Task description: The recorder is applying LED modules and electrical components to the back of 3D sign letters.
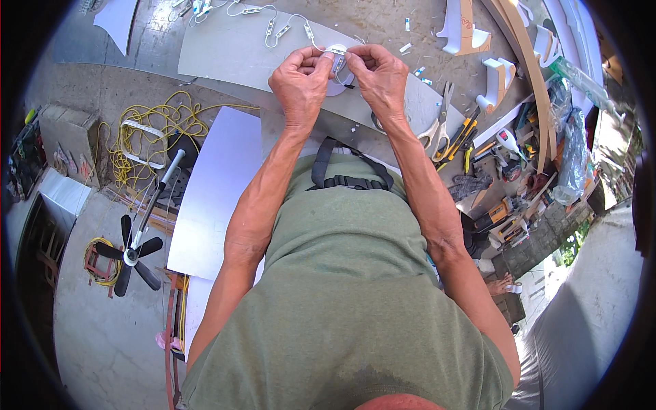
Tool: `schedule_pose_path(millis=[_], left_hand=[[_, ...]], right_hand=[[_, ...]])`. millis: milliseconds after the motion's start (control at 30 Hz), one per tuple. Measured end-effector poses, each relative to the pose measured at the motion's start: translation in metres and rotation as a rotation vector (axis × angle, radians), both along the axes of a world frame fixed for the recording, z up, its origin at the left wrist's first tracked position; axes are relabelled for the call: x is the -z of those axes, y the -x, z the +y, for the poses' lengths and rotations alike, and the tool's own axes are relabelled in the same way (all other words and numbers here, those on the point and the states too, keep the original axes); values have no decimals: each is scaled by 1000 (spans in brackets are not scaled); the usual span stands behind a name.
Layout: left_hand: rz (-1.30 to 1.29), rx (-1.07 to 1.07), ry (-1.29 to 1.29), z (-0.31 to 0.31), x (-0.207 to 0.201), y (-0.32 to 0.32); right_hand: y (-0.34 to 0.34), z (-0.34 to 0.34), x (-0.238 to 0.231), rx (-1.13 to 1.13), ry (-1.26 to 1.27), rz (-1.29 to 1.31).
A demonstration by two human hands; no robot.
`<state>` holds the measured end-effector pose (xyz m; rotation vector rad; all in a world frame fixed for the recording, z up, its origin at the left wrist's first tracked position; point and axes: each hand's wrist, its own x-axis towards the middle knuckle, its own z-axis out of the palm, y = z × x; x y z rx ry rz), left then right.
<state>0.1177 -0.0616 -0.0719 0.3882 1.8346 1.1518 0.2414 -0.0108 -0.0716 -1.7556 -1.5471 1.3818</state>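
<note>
A string of small white LED modules (283, 31) on thin wire runs across the grey sheet (232, 51) to my hands. My left hand (301, 82) is closed, thumb and fingertips pinching the string's end. Opposite it, my right hand (378, 78) pinches the same end from the other side. Between my fingertips one LED module (339, 63) shows over a small white rounded piece (335, 87), which lies partly hidden under my hands. Whether the module touches that piece I cannot tell.
Right of my right arm lie large scissors (443, 121), yellow-handled cutters (459, 140) and other hand tools. White curved letter-like pieces (495, 82) stand at the far right. To the left are a tangled yellow cord (140, 154), a white panel (215, 184) and a black-bladed fan (130, 257).
</note>
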Motion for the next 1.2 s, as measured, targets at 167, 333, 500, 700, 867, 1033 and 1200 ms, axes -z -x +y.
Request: schedule_pose_path(millis=[167,333,500,700,867,1033,1200], left_hand=[[-37,-31,-8,1,-1,-2],[-24,-30,-9,2,0,-1],[0,-3,-6,2,-1,-1],[-3,-22,-15,2,0,-2],[0,-3,0,1,1,-2],[5,7,3,1,0,-2],[17,1,-8,0,1,-2]], right_hand=[[0,1,1,24,-36,38],[-5,2,-1,-24,-16,63],[-8,3,1,-38,-13,78],[-9,3,0,-34,-2,73],[-9,3,1,-17,-1,91],[-8,3,1,-7,6,85],[-8,2,2,-4,3,101]])
